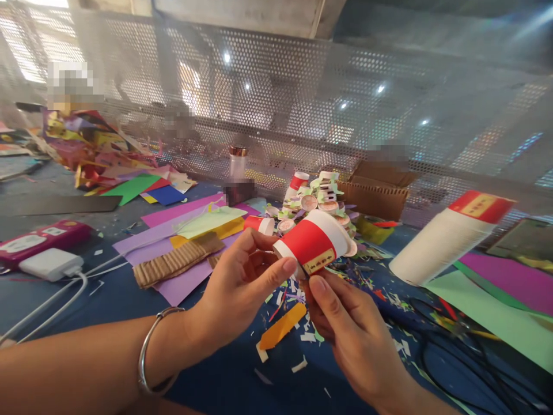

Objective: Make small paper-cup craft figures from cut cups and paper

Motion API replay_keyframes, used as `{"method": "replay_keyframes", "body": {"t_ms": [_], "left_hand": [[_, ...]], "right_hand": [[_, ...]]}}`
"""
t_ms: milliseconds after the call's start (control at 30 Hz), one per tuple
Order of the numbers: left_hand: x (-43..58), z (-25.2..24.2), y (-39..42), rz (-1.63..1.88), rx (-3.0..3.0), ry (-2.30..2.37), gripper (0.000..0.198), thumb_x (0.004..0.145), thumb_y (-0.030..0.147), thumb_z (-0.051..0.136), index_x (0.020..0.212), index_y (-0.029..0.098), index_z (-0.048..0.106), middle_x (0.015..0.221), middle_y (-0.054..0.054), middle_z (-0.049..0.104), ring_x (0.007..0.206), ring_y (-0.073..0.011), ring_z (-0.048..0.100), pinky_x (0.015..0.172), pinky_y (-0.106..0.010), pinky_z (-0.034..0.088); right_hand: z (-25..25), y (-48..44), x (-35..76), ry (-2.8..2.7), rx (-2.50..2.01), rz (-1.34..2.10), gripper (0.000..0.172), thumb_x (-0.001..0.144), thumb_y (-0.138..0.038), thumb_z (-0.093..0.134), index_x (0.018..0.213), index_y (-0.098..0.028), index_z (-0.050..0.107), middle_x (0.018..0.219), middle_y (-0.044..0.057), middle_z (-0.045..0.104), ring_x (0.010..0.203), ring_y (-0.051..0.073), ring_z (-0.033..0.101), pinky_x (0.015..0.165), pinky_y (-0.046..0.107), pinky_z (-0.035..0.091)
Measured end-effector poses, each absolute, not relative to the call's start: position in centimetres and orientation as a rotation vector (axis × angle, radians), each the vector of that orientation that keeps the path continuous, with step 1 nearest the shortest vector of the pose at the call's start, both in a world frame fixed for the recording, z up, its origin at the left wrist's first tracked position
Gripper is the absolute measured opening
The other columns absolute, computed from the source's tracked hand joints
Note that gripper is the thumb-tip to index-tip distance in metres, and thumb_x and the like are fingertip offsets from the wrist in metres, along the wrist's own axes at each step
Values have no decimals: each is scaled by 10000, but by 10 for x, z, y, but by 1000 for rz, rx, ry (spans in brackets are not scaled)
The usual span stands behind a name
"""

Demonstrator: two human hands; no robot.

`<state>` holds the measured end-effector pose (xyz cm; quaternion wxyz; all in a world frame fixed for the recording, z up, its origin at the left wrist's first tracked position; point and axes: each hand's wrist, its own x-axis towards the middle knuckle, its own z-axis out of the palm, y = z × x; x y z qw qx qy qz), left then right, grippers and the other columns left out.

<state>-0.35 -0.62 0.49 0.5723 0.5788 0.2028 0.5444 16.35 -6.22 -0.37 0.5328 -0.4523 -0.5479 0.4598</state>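
Left hand (pixel 233 294) and right hand (pixel 363 331), grip apparently snug on tilted cup (pixel 309 239), its body beyond both thumbs (pixel 329 302).

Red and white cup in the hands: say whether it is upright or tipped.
Tipped: the red and white cup slants between the left hand and right hand, one white end toward the upper right.

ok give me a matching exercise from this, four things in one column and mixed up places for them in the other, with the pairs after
1. red-and-white cup
2. tall cup stack
3. corrugated cardboard strip
4. silver bracelet

A. on lilac paper
B. around the left wrist
C. held in the left hand and right hand
D. standing right of both hands

Pairs: 1-C, 2-D, 3-A, 4-B
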Motion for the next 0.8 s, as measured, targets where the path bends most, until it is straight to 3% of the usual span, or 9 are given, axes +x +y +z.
{"method": "replay_keyframes", "body": {"t_ms": [233, 367, 500, 667, 800], "left_hand": [[-1, -2, -9, 1360, 1571, 474, 213, 915, 273, 715, 1025, 207, 545, 985, -49, 651, 886, -162, 671, 810, -321, 582], [-4, -7, -7, 1459, 1872, 577, 202, 924, 249, 703, 1078, 210, 579, 1104, -84, 617, 1026, -204, 630, 922, -393, 577], [-7, -7, -7, 1532, 2119, 632, 234, 905, 219, 723, 1086, 232, 574, 1125, -80, 614, 1077, -222, 599, 923, -405, 562], [-2, -2, -7, 1428, 1573, 535, 455, 841, 301, 791, 1184, 210, 506, 1209, -99, 588, 999, -194, 662, 863, -357, 595], [1, 1, -5, 1198, 1313, 493, 340, 862, 323, 771, 1069, 183, 540, 1055, -65, 646, 915, -153, 670, 779, -268, 569]], "right_hand": [[-6, -65, 162, -1304, -1084, 1071, 452, 969, -557, 620, 700, -206, 524, 591, -62, 343, 509, 87, 257, 459, 270, 189], [-5, -65, 160, -1279, -1070, 1083, 449, 957, -560, 639, 703, -203, 543, 589, -69, 329, 498, 80, 226, 447, 261, 184], [-5, -62, 158, -1269, -1063, 1087, 443, 950, -562, 647, 707, -202, 559, 584, -72, 324, 488, 76, 216, 440, 255, 183], [-3, -62, 158, -1279, -1067, 1045, 428, 957, -555, 636, 713, -209, 574, 585, -53, 359, 511, 98, 289, 463, 278, 191], [-3, -61, 161, -1295, -1086, 1051, 420, 954, -569, 632, 748, -204, 595, 611, -51, 369, 514, 92, 270, 460, 278, 179]]}}
